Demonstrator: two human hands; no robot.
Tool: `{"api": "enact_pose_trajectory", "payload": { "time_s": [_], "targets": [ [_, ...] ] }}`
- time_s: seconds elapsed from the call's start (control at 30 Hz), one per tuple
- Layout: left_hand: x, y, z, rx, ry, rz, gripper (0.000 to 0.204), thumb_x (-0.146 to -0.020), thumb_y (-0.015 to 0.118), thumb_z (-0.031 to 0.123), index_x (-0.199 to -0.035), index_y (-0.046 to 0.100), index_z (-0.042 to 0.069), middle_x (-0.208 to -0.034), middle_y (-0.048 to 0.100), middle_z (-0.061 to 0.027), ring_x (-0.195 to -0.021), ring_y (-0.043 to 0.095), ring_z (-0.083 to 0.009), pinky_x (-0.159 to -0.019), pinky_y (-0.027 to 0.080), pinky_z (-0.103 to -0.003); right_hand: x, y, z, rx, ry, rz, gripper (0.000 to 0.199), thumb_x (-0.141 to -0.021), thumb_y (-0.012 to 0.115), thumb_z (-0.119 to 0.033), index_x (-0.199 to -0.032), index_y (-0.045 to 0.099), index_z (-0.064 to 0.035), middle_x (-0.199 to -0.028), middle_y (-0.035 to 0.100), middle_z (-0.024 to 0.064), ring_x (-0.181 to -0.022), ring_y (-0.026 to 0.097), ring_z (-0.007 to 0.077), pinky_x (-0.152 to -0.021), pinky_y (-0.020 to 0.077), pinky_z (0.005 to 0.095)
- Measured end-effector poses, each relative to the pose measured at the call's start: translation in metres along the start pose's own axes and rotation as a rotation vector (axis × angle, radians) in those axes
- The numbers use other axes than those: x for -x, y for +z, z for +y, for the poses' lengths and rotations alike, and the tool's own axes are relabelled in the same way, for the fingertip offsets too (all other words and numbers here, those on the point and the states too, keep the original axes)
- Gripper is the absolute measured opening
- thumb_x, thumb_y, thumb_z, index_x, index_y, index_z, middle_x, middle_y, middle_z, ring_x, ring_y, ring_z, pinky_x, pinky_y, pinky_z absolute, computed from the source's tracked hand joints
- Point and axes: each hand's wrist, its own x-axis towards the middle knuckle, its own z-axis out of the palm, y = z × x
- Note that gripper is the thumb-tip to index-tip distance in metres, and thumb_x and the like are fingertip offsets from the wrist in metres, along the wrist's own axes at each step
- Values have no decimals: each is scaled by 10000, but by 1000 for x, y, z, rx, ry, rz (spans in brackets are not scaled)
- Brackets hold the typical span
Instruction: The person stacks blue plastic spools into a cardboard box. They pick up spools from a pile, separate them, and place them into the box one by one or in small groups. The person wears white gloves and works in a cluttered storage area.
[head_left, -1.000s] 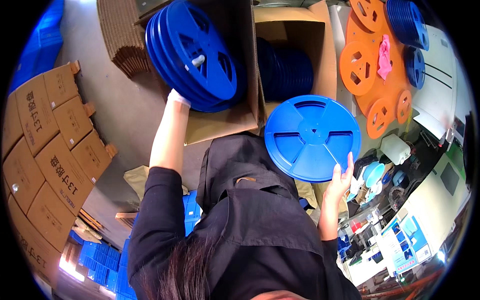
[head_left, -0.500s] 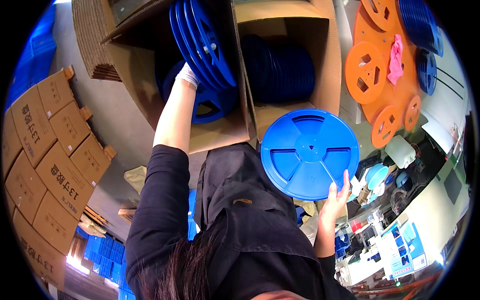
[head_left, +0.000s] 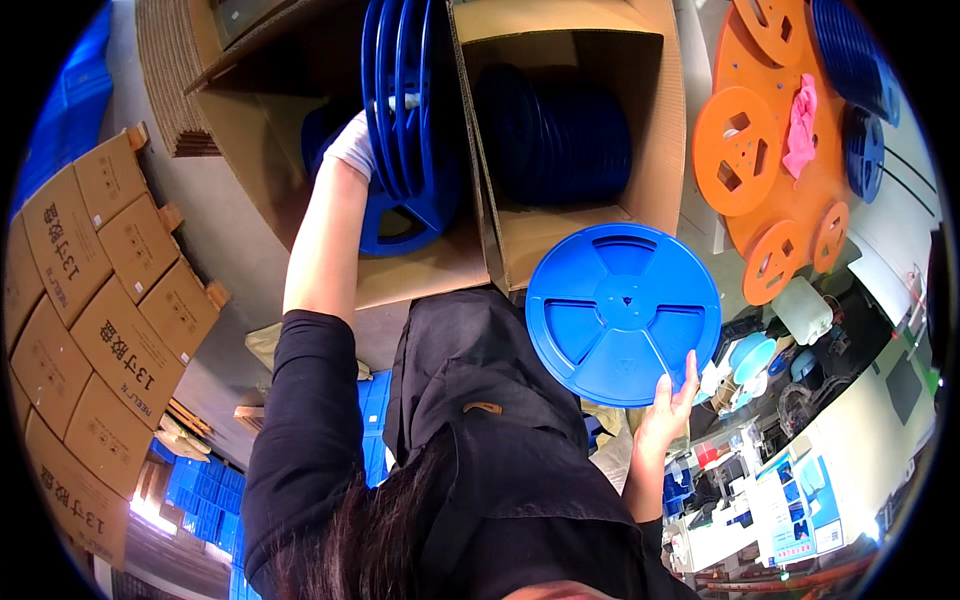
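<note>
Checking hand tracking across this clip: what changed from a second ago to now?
The left hand pushed the stack of blue reels from leaning at the carton mouth to edge-on, deeper inside the left cardboard carton. It is gloved and touching them throughout. The right hand kept its grip on the single blue reel, flat face to the camera, beside the right carton. Orange reels unchanged.

Orange reels, several sizes, on the worktop's far right part; pink cloth lying on them. Flattened cardboard cartons stacked at left. Blue plastic crates on the floor.
</note>
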Motion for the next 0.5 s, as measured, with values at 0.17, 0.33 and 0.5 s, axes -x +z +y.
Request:
{"api": "enact_pose_trajectory", "payload": {
  "time_s": [0.17,0.33,0.5],
  "targets": [
    [-16,-3,8,-24,29,16,622,-871,584,421,-1357,447,58,-1305,538,-155,-1194,522,-284,-1052,377,-386,-2,1,1,15,-1,-29,520,-890,546,-35,-1390,405,-16,-1461,375,112,-1376,288,236,-1137,191,385],
    [-38,11,-1,26,75,84,617,-877,577,423,-1361,445,63,-1303,541,-151,-1196,521,-281,-1050,378,-380,-2,4,5,30,8,-51,525,-888,554,-41,-1391,403,-12,-1464,373,110,-1374,291,234,-1135,196,384],
    [-42,13,-2,22,82,97,613,-882,569,424,-1365,443,68,-1301,544,-147,-1199,519,-278,-1048,379,-374,0,8,6,44,-4,-42,525,-890,525,1,-1398,393,-10,-1456,382,114,-1341,342,229,-1116,245,373]
  ]
}}
